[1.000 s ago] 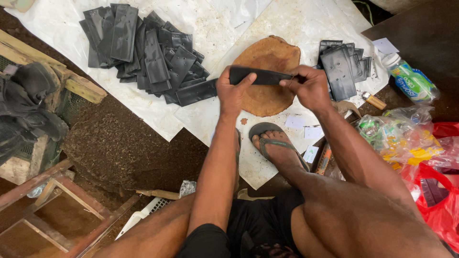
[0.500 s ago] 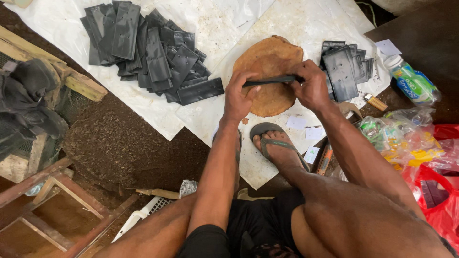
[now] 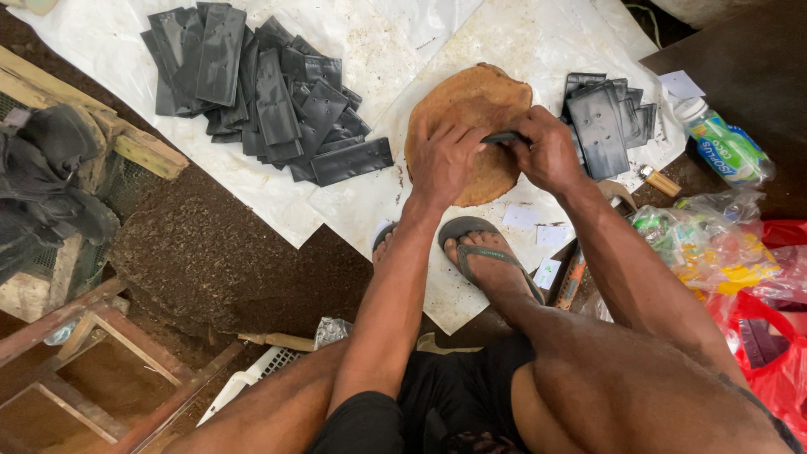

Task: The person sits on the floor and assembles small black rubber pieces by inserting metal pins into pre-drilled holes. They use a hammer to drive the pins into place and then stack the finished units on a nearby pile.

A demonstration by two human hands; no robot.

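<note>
In the head view, a small black bag (image 3: 504,137) is gripped between both hands just above a round brown mound of soil (image 3: 467,134), which lies on a white plastic sheet (image 3: 370,50) spread over the floor. The left hand (image 3: 445,160) is curled, its fingertips pinched on the bag's near end; the right hand (image 3: 546,151) is closed around the other end, though the bag is mostly hidden, so its shape can hardly be judged. Just right of the right hand a neat stack of black bags (image 3: 601,126) is seen. Well to the left of the left hand a loose heap of black bags (image 3: 261,92) is spread. Below the hands a sandalled foot (image 3: 487,256) is planted.
</note>
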